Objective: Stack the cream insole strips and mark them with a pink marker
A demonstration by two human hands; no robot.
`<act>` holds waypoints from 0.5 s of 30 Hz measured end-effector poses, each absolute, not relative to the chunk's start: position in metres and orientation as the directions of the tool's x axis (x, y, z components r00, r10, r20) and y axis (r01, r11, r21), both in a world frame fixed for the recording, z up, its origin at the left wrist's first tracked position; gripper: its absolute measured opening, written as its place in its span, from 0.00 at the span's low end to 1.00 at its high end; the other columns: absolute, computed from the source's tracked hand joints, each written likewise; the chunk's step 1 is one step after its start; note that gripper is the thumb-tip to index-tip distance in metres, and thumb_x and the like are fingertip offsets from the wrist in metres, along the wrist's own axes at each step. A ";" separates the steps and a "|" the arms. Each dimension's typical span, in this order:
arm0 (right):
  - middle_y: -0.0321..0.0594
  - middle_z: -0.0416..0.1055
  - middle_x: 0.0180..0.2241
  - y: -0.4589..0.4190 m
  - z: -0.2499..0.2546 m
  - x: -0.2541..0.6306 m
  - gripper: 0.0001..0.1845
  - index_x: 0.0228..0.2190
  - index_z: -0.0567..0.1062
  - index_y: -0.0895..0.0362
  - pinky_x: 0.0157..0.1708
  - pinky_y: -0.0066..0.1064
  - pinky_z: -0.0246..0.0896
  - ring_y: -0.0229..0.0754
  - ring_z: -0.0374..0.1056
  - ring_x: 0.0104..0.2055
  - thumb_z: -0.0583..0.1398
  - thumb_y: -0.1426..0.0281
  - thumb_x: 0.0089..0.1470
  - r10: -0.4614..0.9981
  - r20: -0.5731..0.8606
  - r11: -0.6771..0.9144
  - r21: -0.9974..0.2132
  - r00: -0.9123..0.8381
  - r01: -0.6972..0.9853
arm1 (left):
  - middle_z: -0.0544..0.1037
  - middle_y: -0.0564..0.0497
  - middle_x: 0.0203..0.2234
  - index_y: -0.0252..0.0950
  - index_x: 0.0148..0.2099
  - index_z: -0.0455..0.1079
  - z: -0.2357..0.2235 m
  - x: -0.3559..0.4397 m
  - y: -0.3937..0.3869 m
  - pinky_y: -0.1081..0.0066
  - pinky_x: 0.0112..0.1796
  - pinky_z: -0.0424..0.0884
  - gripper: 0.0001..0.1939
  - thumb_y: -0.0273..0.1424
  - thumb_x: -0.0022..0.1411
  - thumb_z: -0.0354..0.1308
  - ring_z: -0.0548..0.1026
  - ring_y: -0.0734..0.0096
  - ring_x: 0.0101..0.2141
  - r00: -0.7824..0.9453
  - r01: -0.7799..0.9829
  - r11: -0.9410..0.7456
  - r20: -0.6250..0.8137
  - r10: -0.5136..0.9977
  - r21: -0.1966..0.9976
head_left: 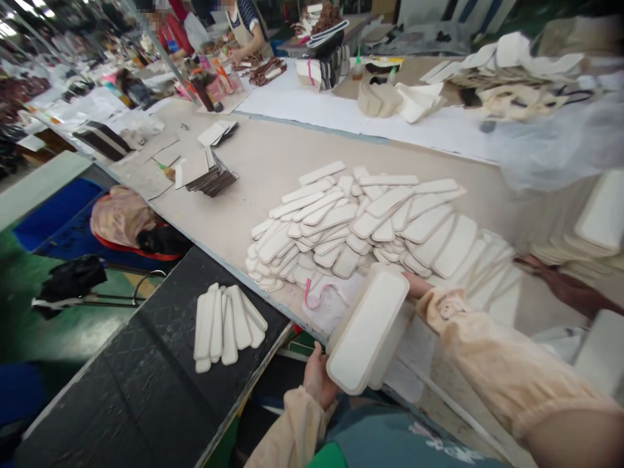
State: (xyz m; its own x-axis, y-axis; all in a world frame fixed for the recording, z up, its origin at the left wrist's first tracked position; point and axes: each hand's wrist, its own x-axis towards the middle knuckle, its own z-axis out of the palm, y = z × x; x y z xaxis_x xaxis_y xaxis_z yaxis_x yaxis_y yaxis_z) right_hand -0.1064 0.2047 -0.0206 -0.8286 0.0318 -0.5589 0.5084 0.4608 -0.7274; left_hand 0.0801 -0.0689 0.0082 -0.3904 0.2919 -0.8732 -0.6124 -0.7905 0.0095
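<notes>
Both my hands hold one stack of white oblong insole pads (368,328) over the near edge of the beige table (273,162). My left hand (316,380) grips its near end from below. My right hand (414,286) holds the far end and is mostly hidden behind the stack. Past the stack a large heap of the same white pads (361,224) is spread over the table. A small fan of white pads (227,325) lies on the black belt (146,377) at my lower left.
Dark card stacks (207,172) sit further left on the table. More white pad stacks (585,234) stand at the right, with another person's forearm (565,286) beside them. People work at the far end (244,29). A clear plastic bag (560,146) lies at right.
</notes>
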 end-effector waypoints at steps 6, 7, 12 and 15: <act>0.34 0.74 0.32 0.200 -0.023 -0.102 0.16 0.30 0.76 0.61 0.37 0.33 0.69 0.40 0.71 0.34 0.61 0.60 0.60 -0.103 -0.619 0.539 -0.693 -0.778 0.479 | 0.81 0.33 0.39 0.24 0.61 0.64 0.035 0.064 -0.064 0.51 0.46 0.72 0.38 0.52 0.67 0.38 0.80 0.47 0.42 -0.304 -0.636 -0.764 -0.875 0.376 -0.107; 0.34 0.74 0.32 0.199 -0.023 -0.100 0.16 0.29 0.76 0.61 0.38 0.33 0.69 0.41 0.72 0.36 0.61 0.61 0.60 -0.116 -0.612 0.532 -0.703 -0.782 0.472 | 0.81 0.33 0.39 0.24 0.60 0.65 0.037 0.062 -0.063 0.51 0.46 0.73 0.39 0.53 0.67 0.38 0.80 0.46 0.42 -0.298 -0.643 -0.757 -0.872 0.389 -0.118; 0.34 0.76 0.30 0.197 -0.020 -0.092 0.10 0.27 0.76 0.61 0.44 0.38 0.69 0.43 0.73 0.38 0.64 0.68 0.56 -0.100 -0.550 0.443 -0.771 -0.829 0.458 | 0.82 0.36 0.33 0.28 0.47 0.76 0.020 0.070 -0.072 0.48 0.47 0.72 0.37 0.54 0.67 0.38 0.79 0.45 0.44 -0.265 -0.749 -0.660 -0.884 0.385 -0.063; 0.32 0.79 0.29 0.207 -0.019 -0.094 0.03 0.26 0.80 0.58 0.51 0.38 0.66 0.46 0.74 0.41 0.65 0.77 0.48 -0.002 -0.485 0.388 -0.806 -0.874 0.446 | 0.83 0.40 0.28 0.35 0.34 0.80 -0.005 0.067 -0.090 0.47 0.51 0.70 0.29 0.56 0.55 0.57 0.77 0.41 0.48 -0.311 -0.880 -0.473 -0.791 0.527 0.031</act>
State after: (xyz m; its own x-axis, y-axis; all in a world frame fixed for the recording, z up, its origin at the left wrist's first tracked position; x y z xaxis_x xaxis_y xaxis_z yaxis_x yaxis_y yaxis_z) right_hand -0.0941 0.2073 -0.0187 -0.8745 -0.0021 -0.4850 0.4464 0.3880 -0.8064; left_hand 0.0670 -0.0900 -0.0048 -0.3112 0.5272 -0.7907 -0.8804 -0.4732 0.0310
